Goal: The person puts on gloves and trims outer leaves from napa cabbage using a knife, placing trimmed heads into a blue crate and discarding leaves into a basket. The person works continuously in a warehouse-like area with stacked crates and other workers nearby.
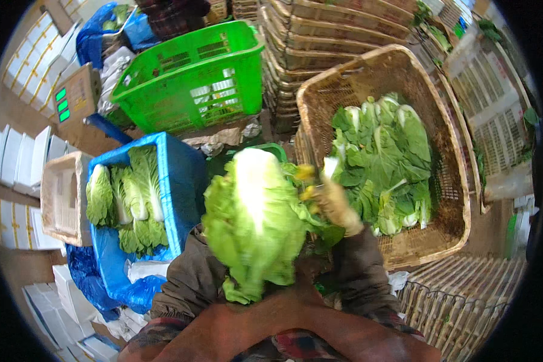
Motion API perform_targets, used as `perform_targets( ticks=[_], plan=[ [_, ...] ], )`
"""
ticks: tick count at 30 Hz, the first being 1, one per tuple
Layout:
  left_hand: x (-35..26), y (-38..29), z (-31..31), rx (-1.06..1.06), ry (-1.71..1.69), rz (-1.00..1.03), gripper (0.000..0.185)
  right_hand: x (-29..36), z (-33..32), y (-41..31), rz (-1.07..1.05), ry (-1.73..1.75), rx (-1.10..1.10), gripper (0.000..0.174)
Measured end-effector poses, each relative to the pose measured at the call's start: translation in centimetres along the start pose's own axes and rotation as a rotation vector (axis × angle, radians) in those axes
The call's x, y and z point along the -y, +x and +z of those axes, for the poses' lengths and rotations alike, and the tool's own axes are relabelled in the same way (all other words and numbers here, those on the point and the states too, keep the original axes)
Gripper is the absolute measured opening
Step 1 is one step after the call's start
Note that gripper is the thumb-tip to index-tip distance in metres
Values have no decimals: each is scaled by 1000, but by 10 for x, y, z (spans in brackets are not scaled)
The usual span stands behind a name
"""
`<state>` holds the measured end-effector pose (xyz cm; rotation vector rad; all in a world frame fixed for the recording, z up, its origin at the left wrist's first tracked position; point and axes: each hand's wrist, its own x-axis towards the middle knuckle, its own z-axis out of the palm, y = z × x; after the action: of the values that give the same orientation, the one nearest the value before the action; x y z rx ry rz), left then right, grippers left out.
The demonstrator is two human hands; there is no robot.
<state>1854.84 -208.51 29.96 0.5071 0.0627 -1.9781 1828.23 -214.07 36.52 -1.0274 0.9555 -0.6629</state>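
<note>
A large pale green Chinese cabbage [258,217] is held up close before my chest, its white base pointing away from me. My left sleeve [192,271] runs behind it, and the left hand that supports it is hidden by the leaves. My right hand [339,206], in a cream glove with yellow about the fingers, is blurred at the cabbage's right side. Loose green leaves [328,235] hang beneath that hand; whether its fingers grip them is unclear. Just right of it, a brown wicker-like basket [454,181] holds several leafy heads [380,149].
On the left stands a blue-lined box [174,190] with several Chinese cabbages [138,194]. A bright green crate [190,86] and a scale display [74,99] are beyond. Stacked baskets [335,34] rise behind; slatted ones [461,298] lie at lower right. A person [174,18] is at the top.
</note>
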Motion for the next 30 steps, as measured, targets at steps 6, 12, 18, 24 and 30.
perform_targets(
  ticks=[6,12,18,24,30],
  plan=[
    [-77,13,-42,-422,1455,425,73,-103,-5,8,-151,380,129,95],
    [0,-23,6,-155,776,274,76,-47,50,36,-219,-123,185,107],
    [-49,-92,14,10,767,58,96,60,52,39,-174,-982,71,75],
    [-51,-125,-13,154,662,-22,112,14,61,41,-732,-1164,-17,40],
    [-37,-136,5,69,532,71,91,-7,97,43,-109,-2038,-114,25]
  ],
)
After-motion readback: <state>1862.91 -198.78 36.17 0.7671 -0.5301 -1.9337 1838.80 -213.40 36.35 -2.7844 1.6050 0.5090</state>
